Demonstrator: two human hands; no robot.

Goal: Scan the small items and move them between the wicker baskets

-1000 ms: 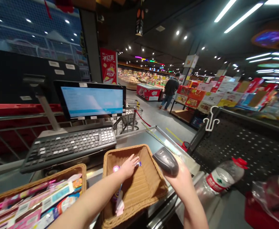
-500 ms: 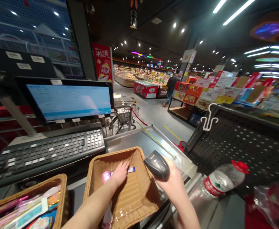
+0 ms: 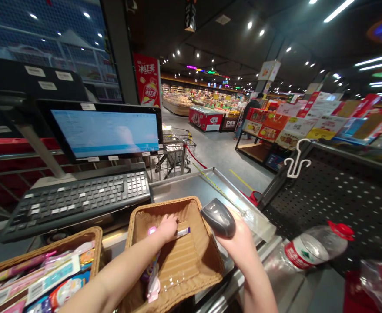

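My right hand (image 3: 235,232) is closed round the handle of a dark grey barcode scanner (image 3: 219,217), held beside the right rim of a tan woven basket (image 3: 196,261). Inside that basket, my left hand (image 3: 168,227) has its fingers curled over a thin, purple-ended packet (image 3: 183,232), which sticks out to the right of them. A pink item (image 3: 152,230) shows just left of the hand, partly hidden. Near the basket's front left lies a pale pink item (image 3: 154,284), its kind unclear, partly covered by my forearm.
A second basket (image 3: 97,250) full of packaged goods stands at lower left, below a keyboard (image 3: 86,198) and a monitor (image 3: 108,134). A metal counter (image 3: 181,184) extends behind. At right, a large plastic bottle (image 3: 311,248) with a red cap lies tilted near a perforated black panel (image 3: 347,187).
The view has shifted, moving the scene rightward. In the basket, my left hand's fingers have curled in and the purple-ended packet has tilted. The scanner stays in my right hand.
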